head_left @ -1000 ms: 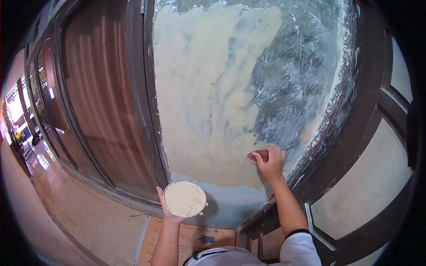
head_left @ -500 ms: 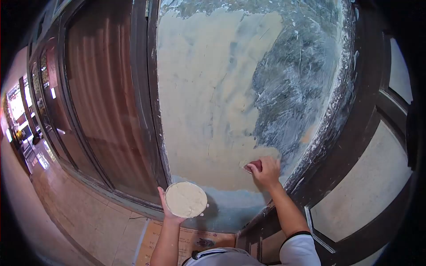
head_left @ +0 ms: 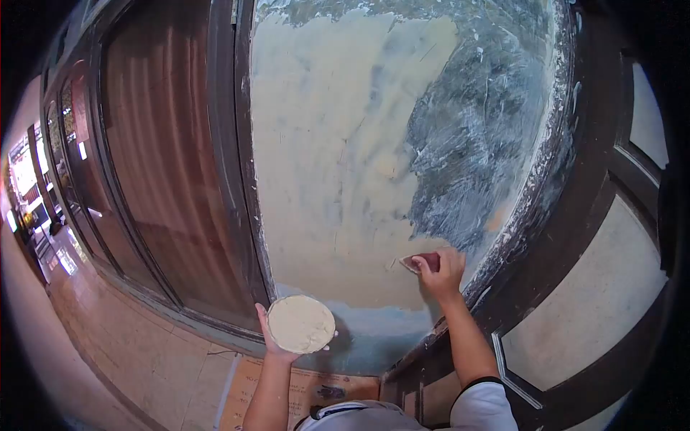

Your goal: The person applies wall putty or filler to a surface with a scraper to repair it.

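Patchy wall [head_left: 323,144] behind, R hand [head_left: 447,274] pinching reddish scraper [head_left: 429,261] at it (prob. thin, semi-stiff; grip broad back), L hand [head_left: 277,351] spread under bowl [head_left: 303,352] w/ pale paste [head_left: 299,322], prob. heavyish, soft on top, best cupped from below.

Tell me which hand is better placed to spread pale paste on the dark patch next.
Right, most likely: the right hand holds the reddish scraper at the wall, just below the dark patch. The left hand is lower, farther from that patch, and occupied holding the round container of paste.
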A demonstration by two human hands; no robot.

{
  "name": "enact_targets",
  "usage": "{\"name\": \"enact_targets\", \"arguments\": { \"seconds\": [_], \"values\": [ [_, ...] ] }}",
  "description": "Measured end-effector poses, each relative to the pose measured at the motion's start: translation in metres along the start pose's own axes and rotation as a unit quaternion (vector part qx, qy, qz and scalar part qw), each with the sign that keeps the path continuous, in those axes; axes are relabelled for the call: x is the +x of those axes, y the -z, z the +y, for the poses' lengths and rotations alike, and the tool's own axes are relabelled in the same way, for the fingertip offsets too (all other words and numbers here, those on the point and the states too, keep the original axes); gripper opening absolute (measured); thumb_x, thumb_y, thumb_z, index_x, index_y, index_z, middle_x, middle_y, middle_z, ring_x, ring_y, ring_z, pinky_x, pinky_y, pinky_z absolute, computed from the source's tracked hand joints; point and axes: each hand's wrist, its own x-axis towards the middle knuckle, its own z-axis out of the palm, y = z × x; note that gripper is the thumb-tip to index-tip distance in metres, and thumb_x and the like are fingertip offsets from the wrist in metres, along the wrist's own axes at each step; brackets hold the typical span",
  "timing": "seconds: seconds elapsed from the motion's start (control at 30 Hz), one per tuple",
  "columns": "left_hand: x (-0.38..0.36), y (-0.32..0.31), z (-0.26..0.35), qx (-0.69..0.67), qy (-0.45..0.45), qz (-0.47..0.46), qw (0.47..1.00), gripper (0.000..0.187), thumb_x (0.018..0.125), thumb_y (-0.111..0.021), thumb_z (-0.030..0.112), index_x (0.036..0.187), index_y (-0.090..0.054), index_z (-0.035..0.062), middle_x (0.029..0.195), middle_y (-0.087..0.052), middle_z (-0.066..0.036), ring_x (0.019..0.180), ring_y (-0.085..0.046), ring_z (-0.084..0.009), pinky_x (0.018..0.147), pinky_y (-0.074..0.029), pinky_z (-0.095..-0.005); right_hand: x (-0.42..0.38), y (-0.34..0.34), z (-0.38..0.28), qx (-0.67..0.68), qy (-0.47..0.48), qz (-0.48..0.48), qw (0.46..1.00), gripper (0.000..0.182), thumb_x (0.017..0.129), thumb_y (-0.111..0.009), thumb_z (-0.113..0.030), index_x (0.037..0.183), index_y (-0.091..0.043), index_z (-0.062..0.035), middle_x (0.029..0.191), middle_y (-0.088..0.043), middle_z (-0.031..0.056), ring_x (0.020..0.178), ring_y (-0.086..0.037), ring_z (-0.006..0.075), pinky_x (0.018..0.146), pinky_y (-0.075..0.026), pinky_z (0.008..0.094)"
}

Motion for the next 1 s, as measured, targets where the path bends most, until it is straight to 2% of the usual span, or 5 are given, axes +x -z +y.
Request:
{"name": "enact_targets", "arguments": {
  "seconds": [0.37,0.5,0.7,0.83,1.0],
  "values": [
    [-0.002,-0.01,-0.008,-0.046,0.011,0.006,0.999,0.115,0.076,-0.033,0.101,0.153,-0.045,0.0155,0.149,-0.049,-0.031,0.121,-0.049,-0.0714,0.082,-0.049,-0.0835,0.009,0.003,-0.006,0.004,-0.036,0.081,0.996,0.027,0.081,-0.085,-0.036,0.081,-0.066,-0.0161,0.082,-0.064,0.002,0.081,-0.059,0.0271,0.078,-0.037,0.0441],
    [-0.002,-0.006,-0.007,-0.049,0.014,-0.034,0.998,0.114,0.078,-0.033,0.1,0.152,-0.047,0.0157,0.15,-0.049,-0.029,0.124,-0.049,-0.0685,0.085,-0.048,-0.084,-0.009,-0.004,-0.012,0.006,0.088,-0.096,0.991,0.027,0.079,-0.085,-0.035,0.08,-0.067,-0.0158,0.08,-0.064,0.0013,0.081,-0.06,0.0263,0.077,-0.037,0.044],
    [-0.009,0.003,-0.003,0.045,-0.011,-0.001,0.999,0.112,0.08,-0.031,0.098,0.15,-0.049,0.0125,0.15,-0.051,-0.025,0.128,-0.054,-0.0576,0.09,-0.048,-0.081,0.02,0.005,-0.005,-0.013,0.002,0.072,0.997,0.03,0.079,-0.086,-0.034,0.09,-0.066,-0.0151,0.083,-0.065,0.0013,0.081,-0.059,0.0267,0.074,-0.036,0.0435],
    [-0.01,0.001,-0.009,0.044,-0.023,0.022,0.999,0.112,0.08,-0.031,0.098,0.151,-0.048,0.0134,0.15,-0.051,-0.026,0.128,-0.053,-0.059,0.088,-0.048,-0.0828,-0.018,-0.008,-0.011,0.014,0.106,-0.091,0.99,0.03,0.079,-0.086,-0.036,0.086,-0.066,-0.0148,0.083,-0.064,0.0017,0.078,-0.058,0.0252,0.073,-0.036,0.0433],
    [-0.012,0.0,-0.011,0.011,-0.02,0.005,1.0,0.112,0.08,-0.033,0.098,0.151,-0.047,0.012,0.149,-0.05,-0.028,0.128,-0.052,-0.0597,0.087,-0.047,-0.0838,0.025,0.004,-0.013,-0.003,-0.005,0.049,0.999,0.029,0.078,-0.087,-0.033,0.086,-0.066,-0.0145,0.083,-0.065,0.0023,0.079,-0.06,0.0264,0.074,-0.036,0.0438]
  ]
}}
